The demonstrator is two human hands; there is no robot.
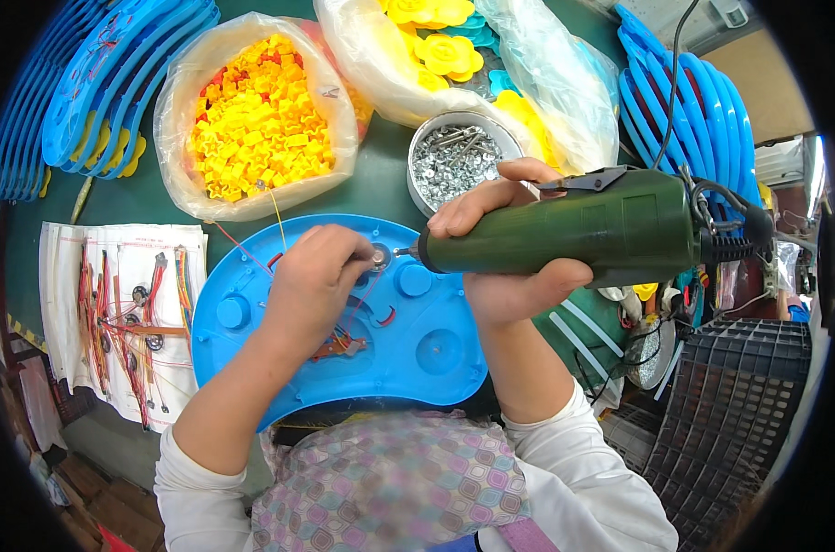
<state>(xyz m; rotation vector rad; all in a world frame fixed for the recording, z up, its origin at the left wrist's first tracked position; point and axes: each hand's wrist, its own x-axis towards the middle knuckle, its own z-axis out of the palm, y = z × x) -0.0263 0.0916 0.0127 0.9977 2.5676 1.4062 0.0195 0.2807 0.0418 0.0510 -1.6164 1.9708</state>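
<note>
A blue plastic shell [344, 386] with round bosses and recesses lies in front of me. My right hand [519, 267] is wrapped round a dark green electric screwdriver [565, 225], held level with its bit pointing left. The bit ends beside a small round metal part [379, 256] near the shell's upper middle. My left hand [318, 276] is closed in a pinch at that round part; its fingertips partly hide what they grip. Thin red and yellow wires run by the left hand, and a small circuit board [337, 347] with wires lies in the shell.
A bag of yellow and red star-shaped pieces [261, 129] stands behind the shell, beside a round tin of screws [459, 161]. Wired speakers lie on white paper [59, 304] at left. Stacked blue shells [684, 110] stand at both sides. A black crate [730, 396] is at right.
</note>
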